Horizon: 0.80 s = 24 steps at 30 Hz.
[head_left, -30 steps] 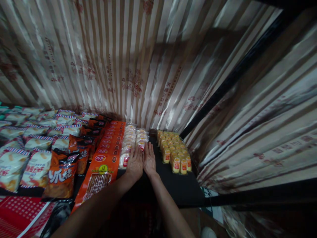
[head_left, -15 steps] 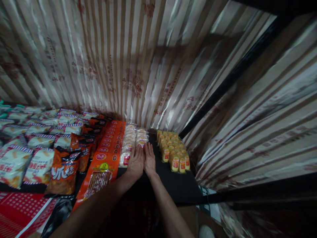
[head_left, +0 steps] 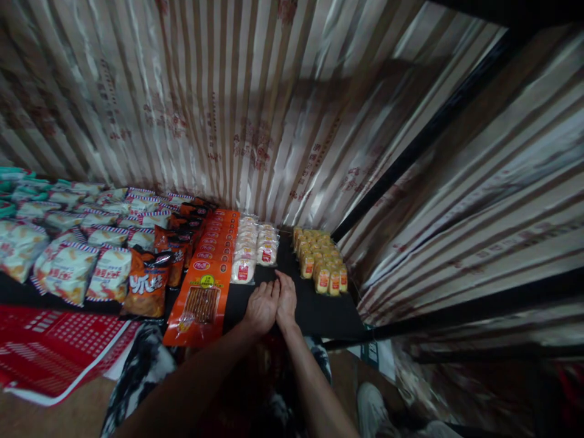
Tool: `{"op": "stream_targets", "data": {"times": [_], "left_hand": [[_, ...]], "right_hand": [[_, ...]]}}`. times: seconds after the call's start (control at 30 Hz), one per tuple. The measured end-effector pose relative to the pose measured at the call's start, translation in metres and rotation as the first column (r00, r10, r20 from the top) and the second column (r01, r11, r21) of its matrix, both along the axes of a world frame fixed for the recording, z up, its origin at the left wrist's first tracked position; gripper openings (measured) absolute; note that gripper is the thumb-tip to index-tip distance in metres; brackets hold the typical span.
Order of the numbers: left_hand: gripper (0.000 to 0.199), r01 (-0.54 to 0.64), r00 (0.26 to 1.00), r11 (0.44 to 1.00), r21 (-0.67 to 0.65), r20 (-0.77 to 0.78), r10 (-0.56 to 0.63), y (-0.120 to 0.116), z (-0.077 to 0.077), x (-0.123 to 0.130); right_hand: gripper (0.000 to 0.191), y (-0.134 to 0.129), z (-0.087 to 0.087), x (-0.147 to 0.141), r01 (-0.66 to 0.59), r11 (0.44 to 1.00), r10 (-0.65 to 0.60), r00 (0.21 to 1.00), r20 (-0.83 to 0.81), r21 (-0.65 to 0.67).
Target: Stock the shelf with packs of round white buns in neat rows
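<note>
My left hand and my right hand are side by side, touching, over the front part of the black shelf. Both have their fingers bent and pressed together, backs upward; whatever may be under them is hidden. Just beyond my fingertips, apart from them, stands a short row of white wrapped cakes. To its left runs a longer row of similar white packs. Small yellow wrapped cakes stand in rows to the right of my hands.
Orange flat packs overlap in a row at left. Past them are orange-black snack bags and white snack bags. A red basket sits low at left. Behind the shelf hangs striped sheeting; a black post slants at right.
Both hands have drawn back toward me from the white cakes, and their fingers have gone from stretched out to bent. The view has shifted slightly.
</note>
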<state>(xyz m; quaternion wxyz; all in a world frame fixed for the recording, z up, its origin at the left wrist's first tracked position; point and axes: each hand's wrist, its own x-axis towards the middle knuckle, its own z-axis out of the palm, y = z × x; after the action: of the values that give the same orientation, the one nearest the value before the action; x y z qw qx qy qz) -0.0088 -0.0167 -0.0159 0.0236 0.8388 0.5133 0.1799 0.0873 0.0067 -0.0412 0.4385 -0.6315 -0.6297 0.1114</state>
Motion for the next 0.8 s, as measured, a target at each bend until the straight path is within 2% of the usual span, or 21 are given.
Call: {"op": "stream_targets", "data": {"times": [0.13,0.3,0.43,0.53,0.6,0.67,0.8], "left_hand": [[0.035,0.043,0.994,0.999,0.009,0.1,-0.044,-0.024,-0.008,-0.006],[0.032,0.15,0.971,0.988,0.035,0.184,-0.154,-0.06,-0.021,-0.018],[0.036,0.274,0.942,0.962,-0.004,0.203,-0.267,-0.088,-0.029,-0.033],[0.039,0.302,0.919,0.953,0.019,0.26,-0.297,-0.104,-0.043,-0.046],[0.038,0.304,0.923,0.952,-0.021,0.256,-0.289,-0.113,-0.055,-0.056],[0.039,0.283,0.939,0.951,-0.126,0.24,-0.248,-0.12,-0.069,-0.066],[0.046,0.156,0.974,0.906,-0.393,0.215,-0.074,-0.128,-0.092,-0.082]], "right_hand": [[0.034,-0.029,0.003,-0.006,-0.047,0.999,0.047,0.997,-0.059,-0.008],[0.026,-0.073,0.0,-0.014,-0.057,0.997,0.059,0.998,-0.032,0.05],[0.023,-0.106,-0.012,-0.021,-0.066,0.991,0.066,0.998,0.002,0.113],[0.023,-0.126,-0.025,-0.028,-0.103,0.988,0.103,0.995,0.005,0.118],[0.024,-0.136,-0.035,-0.034,-0.141,0.988,0.14,0.99,0.008,0.068],[0.025,-0.142,-0.044,-0.041,-0.179,0.982,0.181,0.983,0.017,-0.056],[0.034,-0.142,-0.062,-0.061,-0.251,0.905,0.266,0.964,-0.003,-0.344]]}}
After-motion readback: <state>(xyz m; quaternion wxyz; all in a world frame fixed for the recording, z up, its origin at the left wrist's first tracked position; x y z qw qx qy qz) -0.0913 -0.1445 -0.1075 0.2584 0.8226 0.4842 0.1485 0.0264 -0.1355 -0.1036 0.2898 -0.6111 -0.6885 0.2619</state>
